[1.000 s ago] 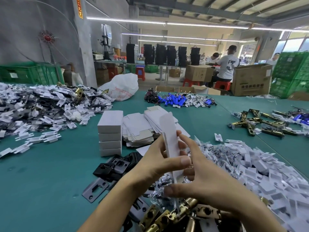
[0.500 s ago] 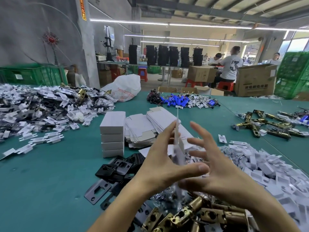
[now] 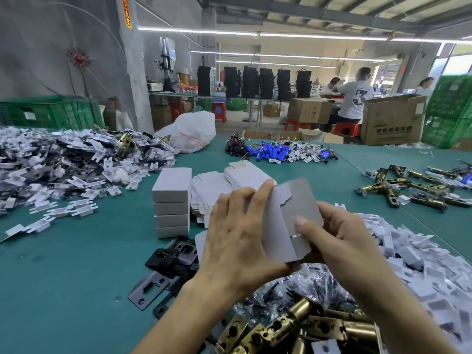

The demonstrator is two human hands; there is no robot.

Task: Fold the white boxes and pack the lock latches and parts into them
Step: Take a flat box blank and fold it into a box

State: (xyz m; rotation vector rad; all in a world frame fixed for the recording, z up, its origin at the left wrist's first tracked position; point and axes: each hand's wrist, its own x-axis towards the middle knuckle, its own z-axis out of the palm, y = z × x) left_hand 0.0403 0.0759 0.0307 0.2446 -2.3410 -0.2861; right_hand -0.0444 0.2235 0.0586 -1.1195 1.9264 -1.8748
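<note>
Both my hands hold one flat white box blank [image 3: 293,215] above the green table. My left hand [image 3: 237,241] grips its left side, fingers curled over the top edge. My right hand [image 3: 339,241] pinches its right side, thumb pressed on the grey inner face. A stack of several folded white boxes [image 3: 172,203] stands just left of my hands, with a pile of flat blanks [image 3: 229,182] behind. Brass lock latches [image 3: 293,328] lie below my hands. Black strike plates [image 3: 168,264] lie at lower left.
Heaps of white plastic parts lie at the left [image 3: 63,169] and the right [image 3: 408,264]. More brass latches [image 3: 398,187] sit far right, blue parts [image 3: 273,152] and a white bag [image 3: 191,131] at the back. People sit at benches beyond the table [image 3: 63,277].
The blank stood edge-on and narrow between my hands; now it is turned broadside and partly opened, showing its grey inner face. Both hands rose and closed on its sides.
</note>
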